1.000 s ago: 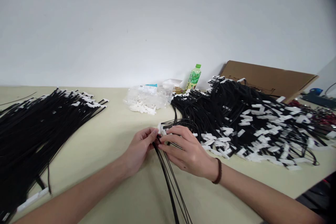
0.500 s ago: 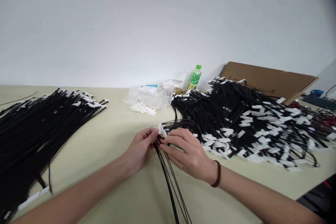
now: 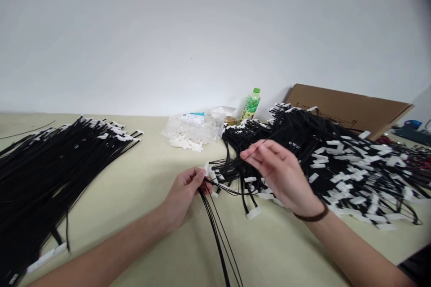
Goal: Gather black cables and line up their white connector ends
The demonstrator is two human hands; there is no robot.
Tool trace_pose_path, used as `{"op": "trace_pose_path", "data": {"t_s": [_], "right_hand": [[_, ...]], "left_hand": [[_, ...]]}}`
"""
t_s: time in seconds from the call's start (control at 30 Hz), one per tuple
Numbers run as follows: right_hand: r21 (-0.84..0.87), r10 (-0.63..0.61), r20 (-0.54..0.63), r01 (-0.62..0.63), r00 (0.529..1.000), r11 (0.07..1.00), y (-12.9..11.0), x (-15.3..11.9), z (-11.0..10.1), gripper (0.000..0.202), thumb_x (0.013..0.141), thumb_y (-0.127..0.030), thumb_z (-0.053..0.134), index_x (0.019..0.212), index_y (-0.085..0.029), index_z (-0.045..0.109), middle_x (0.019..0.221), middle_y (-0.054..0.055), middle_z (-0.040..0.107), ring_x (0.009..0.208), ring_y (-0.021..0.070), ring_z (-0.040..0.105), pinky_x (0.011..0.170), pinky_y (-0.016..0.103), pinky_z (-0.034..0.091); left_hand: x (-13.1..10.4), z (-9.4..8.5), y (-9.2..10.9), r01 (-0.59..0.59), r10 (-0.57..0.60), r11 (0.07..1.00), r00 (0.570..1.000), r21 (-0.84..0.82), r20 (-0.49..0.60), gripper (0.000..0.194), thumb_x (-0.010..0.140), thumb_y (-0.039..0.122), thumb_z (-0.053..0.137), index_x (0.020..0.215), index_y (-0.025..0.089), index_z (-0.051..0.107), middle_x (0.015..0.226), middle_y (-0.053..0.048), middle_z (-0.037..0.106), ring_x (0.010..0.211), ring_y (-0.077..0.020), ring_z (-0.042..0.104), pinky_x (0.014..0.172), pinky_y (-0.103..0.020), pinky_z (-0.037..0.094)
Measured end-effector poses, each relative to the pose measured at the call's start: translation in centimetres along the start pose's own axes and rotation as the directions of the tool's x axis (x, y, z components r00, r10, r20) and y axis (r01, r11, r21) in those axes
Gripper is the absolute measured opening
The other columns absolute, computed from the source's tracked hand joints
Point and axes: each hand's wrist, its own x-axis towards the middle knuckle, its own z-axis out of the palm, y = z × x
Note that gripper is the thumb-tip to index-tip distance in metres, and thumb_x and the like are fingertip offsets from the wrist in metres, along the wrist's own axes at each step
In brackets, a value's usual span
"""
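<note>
Plain black cables [image 3: 220, 251] and white connectors [image 3: 254, 213] against a pale yellow-green table [image 3: 155, 175].
The wall [image 3: 134, 31] is plain pale grey; the bottle [image 3: 251, 106] green, its cap [image 3: 257, 90] brighter green; the cardboard box [image 3: 343, 103] brown with dark printed marks; the bag [image 3: 214, 131] clear, its label [image 3: 195, 118] white, edged blue; the wristband [image 3: 313, 218] dark brown.

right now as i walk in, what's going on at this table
A person's left hand holds several black cables. The right hand is apart from it, in front of the right-hand cable pile, perhaps pinching a thin strand. Another cable pile lies to the left, with a clear plastic bag between the two piles.
</note>
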Motion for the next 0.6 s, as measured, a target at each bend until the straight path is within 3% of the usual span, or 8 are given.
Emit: {"op": "trace_pose_path", "data": {"t_s": [0.1,0.17,0.23,0.3,0.37,0.47,0.6], "right_hand": [[0.155,0.000,-0.196,0.031,0.981,0.987,-0.7,1.3,-2.0,0.009,0.081,-0.028,0.054,0.079,-0.020,0.054,0.071,-0.002,0.047,0.064,0.0071,0.052,0.063,0.022,0.049],[0.060,-0.105,-0.333,0.132,0.937,0.989,-0.9,1.6,-2.7,0.008,0.080,-0.028,0.056,0.083,-0.021,0.056,0.069,-0.003,0.042,0.054,0.0050,0.043,0.046,0.017,0.040],[-0.184,-0.289,-0.378,0.235,0.879,0.954,-1.0,1.3,-2.6,0.011,0.081,-0.028,0.054,0.090,-0.022,0.058,0.069,-0.002,0.042,0.051,0.0054,0.037,0.041,0.018,0.031],[-0.482,-0.447,-0.237,0.296,0.862,0.825,-0.9,0.6,-2.0,0.015,0.082,-0.024,0.052,0.094,-0.022,0.061,0.065,-0.001,0.042,0.051,0.0070,0.035,0.043,0.021,0.029],[-0.661,-0.479,0.029,0.376,0.877,0.649,-0.5,-0.3,-1.0,0.016,0.082,-0.018,0.050,0.094,-0.020,0.062,0.062,-0.001,0.043,0.054,0.0089,0.038,0.047,0.023,0.031],[-0.676,-0.435,0.327,0.529,0.839,0.513,0.6,-1.3,0.4,0.017,0.082,-0.013,0.049,0.092,-0.015,0.062,0.064,0.002,0.048,0.059,0.0109,0.043,0.052,0.024,0.035],[-0.658,-0.444,0.420,0.602,0.792,0.452,2.0,-1.7,1.3,0.010,0.080,-0.010,0.052,0.085,-0.013,0.061,0.059,0.001,0.048,0.056,0.0104,0.040,0.050,0.024,0.033]], "left_hand": [[-0.1,0.0,0.0,0.010,-0.010,1.000,1.000,-0.002,-0.017,0.024,0.075,0.038,0.054,0.068,0.015,0.052,0.059,0.001,0.056,0.058,-0.0108,0.050,0.064,-0.025,0.038],[-0.1,0.1,0.0,0.012,-0.012,1.000,1.000,0.003,-0.028,0.025,0.075,0.039,0.054,0.067,0.015,0.052,0.058,0.001,0.056,0.057,-0.0108,0.050,0.063,-0.024,0.037],[-0.1,0.1,0.0,0.010,-0.010,1.000,0.999,0.007,-0.031,0.025,0.076,0.039,0.053,0.068,0.015,0.052,0.058,0.001,0.056,0.057,-0.0107,0.050,0.062,-0.024,0.037],[0.0,0.1,-0.1,0.014,-0.014,1.000,0.999,0.005,-0.036,0.024,0.076,0.038,0.053,0.068,0.015,0.052,0.058,0.001,0.056,0.059,-0.0106,0.050,0.063,-0.024,0.037],[0.0,0.1,-0.1,0.022,-0.022,1.000,0.999,0.003,-0.037,0.024,0.076,0.037,0.053,0.069,0.015,0.052,0.058,0.002,0.056,0.060,-0.0106,0.050,0.064,-0.024,0.037],[0.0,0.1,-0.1,0.021,-0.021,1.000,1.000,0.012,-0.011,0.023,0.077,0.037,0.052,0.069,0.015,0.052,0.058,0.002,0.056,0.060,-0.0107,0.050,0.063,-0.023,0.037],[0.1,0.0,-0.1,0.017,-0.019,0.999,0.999,0.043,0.030,0.024,0.078,0.037,0.052,0.069,0.015,0.051,0.059,0.001,0.057,0.061,-0.0111,0.050,0.063,-0.023,0.036]]}}
